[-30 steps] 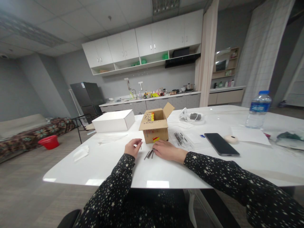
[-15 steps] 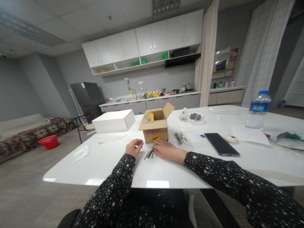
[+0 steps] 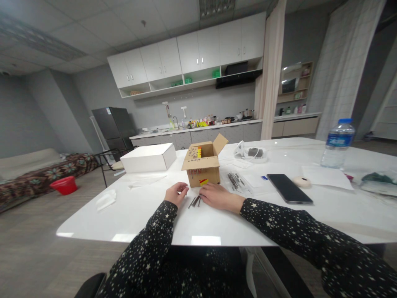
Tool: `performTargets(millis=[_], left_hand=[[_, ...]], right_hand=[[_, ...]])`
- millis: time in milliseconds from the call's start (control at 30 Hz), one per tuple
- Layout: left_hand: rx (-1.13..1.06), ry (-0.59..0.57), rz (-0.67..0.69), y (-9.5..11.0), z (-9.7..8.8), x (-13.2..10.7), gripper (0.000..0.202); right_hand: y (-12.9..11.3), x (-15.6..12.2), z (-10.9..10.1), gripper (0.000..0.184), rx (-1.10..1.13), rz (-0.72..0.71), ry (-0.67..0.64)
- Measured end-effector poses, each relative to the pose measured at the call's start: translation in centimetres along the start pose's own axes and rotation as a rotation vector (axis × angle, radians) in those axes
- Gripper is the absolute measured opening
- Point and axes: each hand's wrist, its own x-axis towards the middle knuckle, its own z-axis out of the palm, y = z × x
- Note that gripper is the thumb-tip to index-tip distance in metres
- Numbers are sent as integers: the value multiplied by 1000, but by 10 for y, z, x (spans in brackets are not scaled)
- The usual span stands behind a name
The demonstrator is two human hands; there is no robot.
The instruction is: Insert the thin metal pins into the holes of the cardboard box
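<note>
My left hand point(image 3: 175, 193) rests on the white table point(image 3: 149, 215) with its fingers pinched together; a thin dark nail shows at the fingertips. My right hand point(image 3: 217, 195) lies on the table with curled fingers, touching a small pile of dark nails point(image 3: 194, 201) between the two hands. Just behind both hands stands an open cardboard box point(image 3: 203, 165) with a red and yellow label. A clear bag of more nails point(image 3: 236, 181) lies to the right of the box.
A white closed box point(image 3: 148, 157) stands at the back left. A black phone point(image 3: 289, 188), a roll of tape point(image 3: 300, 181), paper point(image 3: 326, 176) and a water bottle point(image 3: 337, 143) lie to the right. A kitchen counter runs behind the table.
My left hand has shifted slightly right, towards the nail pile, and its fingers have closed in a little. The right hand has stayed in place.
</note>
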Motion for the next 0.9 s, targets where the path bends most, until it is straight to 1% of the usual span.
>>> performTargets(millis=[67,167,333,467,533,600,733,833,900], left_hand=[[11,-37,2,-3,0,1,20],[24,-52,10,-5,2,1,18],[23,-6,-12,-1,3,-1,15],[-18,1,-32,0,0,0,16],[-67,51,-65,-1,-3,1,20],[-131,139,-105,-3,-7,4,25],[-222,263,-160,-6,-19,11,32],[-274,351,-173,-2,-31,18,33],[-314,411,-182,4,-41,23,33]], right_hand=[[0,0,0,25,-4,-1,3],[0,0,1,25,0,1,1],[0,0,2,26,8,15,-1],[0,0,0,26,7,7,1],[0,-1,-1,26,4,3,-3],[0,-2,-2,26,5,2,-10],[1,-4,-2,26,25,3,-19],[3,-6,0,25,34,3,-11],[3,-8,2,24,27,4,-7]])
